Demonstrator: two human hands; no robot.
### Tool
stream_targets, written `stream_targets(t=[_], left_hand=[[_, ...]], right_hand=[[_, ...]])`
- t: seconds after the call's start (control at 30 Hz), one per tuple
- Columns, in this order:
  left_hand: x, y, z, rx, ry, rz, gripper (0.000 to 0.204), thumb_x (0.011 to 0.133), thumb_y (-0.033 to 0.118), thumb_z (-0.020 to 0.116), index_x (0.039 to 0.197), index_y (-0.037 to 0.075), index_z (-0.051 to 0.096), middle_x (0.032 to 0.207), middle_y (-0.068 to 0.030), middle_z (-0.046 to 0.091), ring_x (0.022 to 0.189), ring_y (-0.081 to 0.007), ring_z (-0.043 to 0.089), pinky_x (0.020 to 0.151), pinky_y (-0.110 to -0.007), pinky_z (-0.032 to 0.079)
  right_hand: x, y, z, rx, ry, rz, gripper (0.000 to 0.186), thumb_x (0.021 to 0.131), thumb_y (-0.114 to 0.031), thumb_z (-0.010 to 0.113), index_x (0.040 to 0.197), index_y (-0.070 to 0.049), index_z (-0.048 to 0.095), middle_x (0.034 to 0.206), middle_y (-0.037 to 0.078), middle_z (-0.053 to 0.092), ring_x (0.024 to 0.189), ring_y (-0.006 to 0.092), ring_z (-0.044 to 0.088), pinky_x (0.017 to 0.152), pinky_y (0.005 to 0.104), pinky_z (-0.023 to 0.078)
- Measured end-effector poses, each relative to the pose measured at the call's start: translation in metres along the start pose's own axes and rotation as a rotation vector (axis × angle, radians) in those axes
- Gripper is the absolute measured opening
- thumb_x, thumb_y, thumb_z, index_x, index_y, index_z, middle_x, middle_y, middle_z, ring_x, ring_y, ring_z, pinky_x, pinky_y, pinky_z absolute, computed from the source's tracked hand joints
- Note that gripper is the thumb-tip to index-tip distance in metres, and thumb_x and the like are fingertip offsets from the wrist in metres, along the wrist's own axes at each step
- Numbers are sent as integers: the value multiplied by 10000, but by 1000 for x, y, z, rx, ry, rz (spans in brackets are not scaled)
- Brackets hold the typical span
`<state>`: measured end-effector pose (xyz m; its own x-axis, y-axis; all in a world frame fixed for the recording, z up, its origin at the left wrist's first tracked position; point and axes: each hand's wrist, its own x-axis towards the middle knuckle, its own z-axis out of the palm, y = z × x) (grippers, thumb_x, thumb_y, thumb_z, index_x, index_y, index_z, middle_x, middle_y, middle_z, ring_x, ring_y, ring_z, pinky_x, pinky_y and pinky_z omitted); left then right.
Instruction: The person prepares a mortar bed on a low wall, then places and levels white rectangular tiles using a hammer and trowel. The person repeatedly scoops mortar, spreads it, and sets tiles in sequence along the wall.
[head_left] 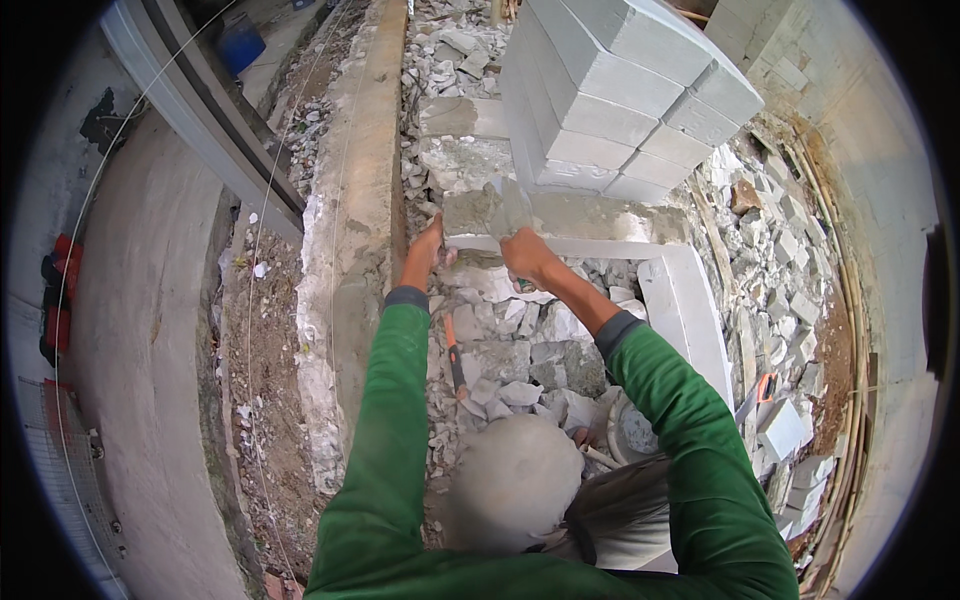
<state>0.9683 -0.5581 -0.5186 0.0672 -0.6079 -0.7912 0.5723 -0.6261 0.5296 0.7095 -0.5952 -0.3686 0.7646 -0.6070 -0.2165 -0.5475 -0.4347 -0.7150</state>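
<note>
My right hand (527, 258) is closed round the handle of a trowel (514, 206); its blade lies against grey mortar (472, 212) on top of a low row of pale lightweight blocks (590, 246). At the row's left end my left hand (424, 250) grips the block's edge, its fingers curled at the front corner and partly hidden. Below my hands, on broken rubble, lies a tool with an orange and black handle (455, 358). A round tub (632, 430) with grey contents is partly covered by my right arm.
Stacked pale blocks (610, 100) rise behind the row. A concrete ledge (362, 200) and taut strings run along the left. On the right are rubble (775, 240), an orange-handled saw (766, 388), a loose block (785, 430) and long thin poles (852, 400). A pale rounded shape (515, 485) is below me.
</note>
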Motion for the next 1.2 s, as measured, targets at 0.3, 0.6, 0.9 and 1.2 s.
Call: stream_targets(t=[0.3,0.6,0.9,1.2], left_hand=[[-11,-62,9,-515,139,344,491,974,540,711,1148,82,671,774,-77,644,584,-160,582,439,-310,447],[1,-123,27,-836,100,341,376,1010,432,615,1162,92,663,872,-73,673,692,-169,626,550,-316,475],[-49,-193,80,-1025,248,351,281,1015,321,578,1130,77,656,913,-61,683,765,-156,656,599,-292,463],[-89,-233,80,-529,340,614,316,981,296,666,1162,37,658,976,-89,729,798,-227,707,708,-342,525]], right_hand=[[-8,-28,76,-84,145,-9,278,920,-147,559,1007,39,746,917,284,722,909,446,714,754,502,578],[-35,-95,91,903,4,311,277,1040,-320,579,924,-68,576,697,36,536,467,168,467,389,342,349],[-157,-39,65,1070,-154,550,296,1036,-343,571,845,-130,495,651,-19,490,439,105,404,375,310,329],[-165,49,53,1042,-91,712,217,1002,-298,540,876,-124,510,630,-27,465,438,103,399,384,316,336]])
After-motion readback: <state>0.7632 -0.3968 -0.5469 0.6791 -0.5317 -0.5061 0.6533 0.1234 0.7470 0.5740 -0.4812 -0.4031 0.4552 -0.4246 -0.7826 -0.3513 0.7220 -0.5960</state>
